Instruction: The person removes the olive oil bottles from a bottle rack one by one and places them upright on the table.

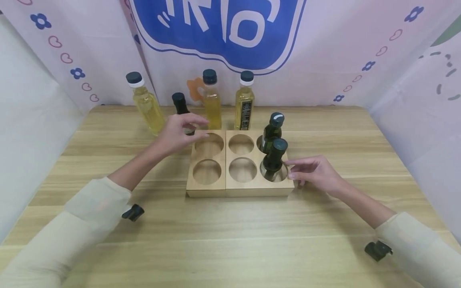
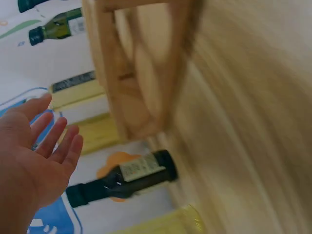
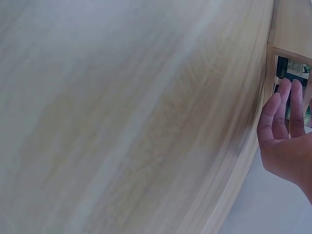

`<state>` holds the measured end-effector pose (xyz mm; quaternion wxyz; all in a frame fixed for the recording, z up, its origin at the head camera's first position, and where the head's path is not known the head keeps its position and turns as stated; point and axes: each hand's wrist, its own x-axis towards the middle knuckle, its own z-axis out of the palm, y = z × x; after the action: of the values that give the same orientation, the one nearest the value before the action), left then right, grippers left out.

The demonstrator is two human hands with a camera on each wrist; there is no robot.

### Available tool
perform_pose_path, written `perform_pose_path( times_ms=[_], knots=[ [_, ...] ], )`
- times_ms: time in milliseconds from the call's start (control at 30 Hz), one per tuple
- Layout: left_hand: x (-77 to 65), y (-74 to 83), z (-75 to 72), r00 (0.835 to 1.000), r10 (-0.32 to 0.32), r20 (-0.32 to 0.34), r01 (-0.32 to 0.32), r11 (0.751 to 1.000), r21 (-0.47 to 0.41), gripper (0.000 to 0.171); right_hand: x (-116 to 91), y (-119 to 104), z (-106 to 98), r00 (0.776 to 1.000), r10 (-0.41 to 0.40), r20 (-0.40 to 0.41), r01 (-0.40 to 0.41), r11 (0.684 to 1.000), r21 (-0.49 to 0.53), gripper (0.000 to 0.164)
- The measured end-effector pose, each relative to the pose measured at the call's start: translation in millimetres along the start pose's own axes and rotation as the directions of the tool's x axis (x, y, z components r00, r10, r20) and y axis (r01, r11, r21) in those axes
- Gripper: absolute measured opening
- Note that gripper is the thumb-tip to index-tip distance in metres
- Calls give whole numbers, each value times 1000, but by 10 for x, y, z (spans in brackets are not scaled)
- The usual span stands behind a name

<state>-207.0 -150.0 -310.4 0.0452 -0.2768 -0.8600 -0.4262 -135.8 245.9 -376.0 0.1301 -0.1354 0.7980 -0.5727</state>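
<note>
A wooden holder (image 1: 225,176) with round holes stands mid-table. Two dark green bottles, a front one (image 1: 276,152) and a back one (image 1: 272,130), stand in its right-hand holes. My right hand (image 1: 318,174) is at the holder's right end, its fingertips right at the edge beside the front bottle; in the right wrist view its fingers (image 3: 280,114) overlap the holder's open side. Over the holder's back left hole hovers my left hand (image 1: 176,132), fingers relaxed and nothing in them. Just behind it, a dark bottle with a pale label (image 2: 141,169) stands on the table.
Behind the holder stand bottles of yellow oil: one at far left (image 1: 147,108), one in the middle (image 1: 212,106) and one with a black label (image 1: 245,102). A printed cloth (image 1: 324,48) hangs along the table's back edge.
</note>
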Motion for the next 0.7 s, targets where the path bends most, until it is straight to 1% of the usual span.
perform_pose_path(
  times_ms=[100, 200, 367, 467, 600, 700],
  knots=[
    [-46, -96, -11, 997, -53, 55, 52, 999, 16, 35, -1, 2, -8, 1000, 1, 1, -1, 1000, -9, 40],
    [-81, -188, -15, 992, -91, 90, 88, 995, 37, 41, 1, 1, -13, 1000, -1, 2, 1, 1000, -14, 40],
    [-141, -309, -38, 985, -125, 120, 115, 989, 88, 53, 4, -4, -10, 1000, 3, 3, -3, 1000, -6, 40],
    [-163, -383, -53, 979, -144, 147, 130, 986, 100, 60, 6, -6, -10, 1000, 6, 5, -6, 1000, -12, 40],
    [-184, -473, -59, 964, -161, 210, 150, 986, 68, 67, 10, -13, -16, 1000, 6, 7, -6, 1000, -19, 40],
    [-199, -525, -51, 959, -160, 234, 157, 987, 32, 68, 16, -28, -23, 1000, 6, 14, -6, 1000, -28, 42]
  ],
)
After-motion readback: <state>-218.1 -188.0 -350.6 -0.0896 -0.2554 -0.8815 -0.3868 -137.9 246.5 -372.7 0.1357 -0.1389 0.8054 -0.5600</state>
